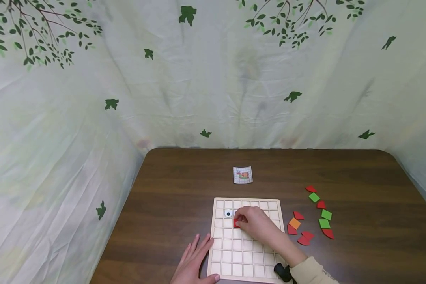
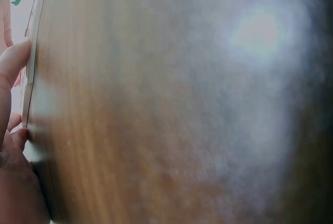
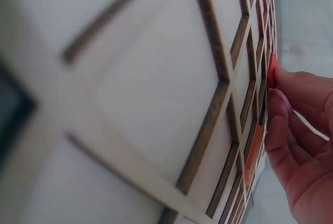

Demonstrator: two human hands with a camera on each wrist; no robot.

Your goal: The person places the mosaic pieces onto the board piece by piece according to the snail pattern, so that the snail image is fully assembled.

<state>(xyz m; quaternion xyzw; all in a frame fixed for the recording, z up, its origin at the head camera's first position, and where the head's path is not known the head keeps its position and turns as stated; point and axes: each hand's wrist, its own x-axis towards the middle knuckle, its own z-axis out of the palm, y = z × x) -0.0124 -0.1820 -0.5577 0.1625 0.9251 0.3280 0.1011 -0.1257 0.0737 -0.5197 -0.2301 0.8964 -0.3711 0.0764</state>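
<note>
A pale wooden grid board (image 1: 226, 256) with white square cells lies on the brown table. My right hand (image 1: 256, 224) reaches over its upper part and pinches a red tile (image 1: 236, 223) between thumb and fingers, right at the cells. That red tile (image 3: 272, 69) shows under the fingertips in the right wrist view, with an orange tile (image 3: 253, 154) lying in the grid closer by. A round eye tile (image 1: 228, 213) sits in a cell up and left of the right hand. My left hand (image 1: 195, 260), fingers extended, rests against the board's left edge.
To the right of the board lie loose red tiles (image 1: 298, 215), green tiles (image 1: 326, 214) and one orange tile (image 1: 294, 223). Behind the board is a small printed card (image 1: 242, 175) with a coloured grid picture. A pale leaf-patterned curtain (image 1: 213, 90) hangs beyond the table.
</note>
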